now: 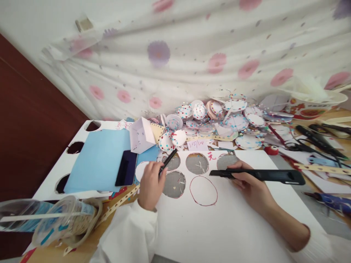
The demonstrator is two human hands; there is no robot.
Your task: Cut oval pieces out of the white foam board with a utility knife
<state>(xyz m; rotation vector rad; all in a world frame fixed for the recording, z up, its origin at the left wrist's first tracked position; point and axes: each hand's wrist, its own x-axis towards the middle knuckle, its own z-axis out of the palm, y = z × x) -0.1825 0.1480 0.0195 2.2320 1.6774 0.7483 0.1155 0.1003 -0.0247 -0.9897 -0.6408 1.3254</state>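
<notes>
A large white sheet of card (186, 230) lies in front of me, with several round holes cut through it. Among the holes, one circle outlined in red (203, 190) is still whole card. My right hand (251, 186) grips a black utility knife (263, 176), its tip pointing left, just above and right of that circle. In my left hand (152, 184) is a black pen (168, 162), slanting up to the right; the hand is left of the holes, by a white paper disc (141, 170). Grey surface shows through the holes.
Piles of decorated paper discs (234, 122) line the back by the flowered curtain (178, 54). On the left lie blue paper (95, 160), a phone (126, 168), a white box (142, 135) and clear plastic cups (65, 223). A noodle bowl (315, 104) and tools (320, 142) occupy the right.
</notes>
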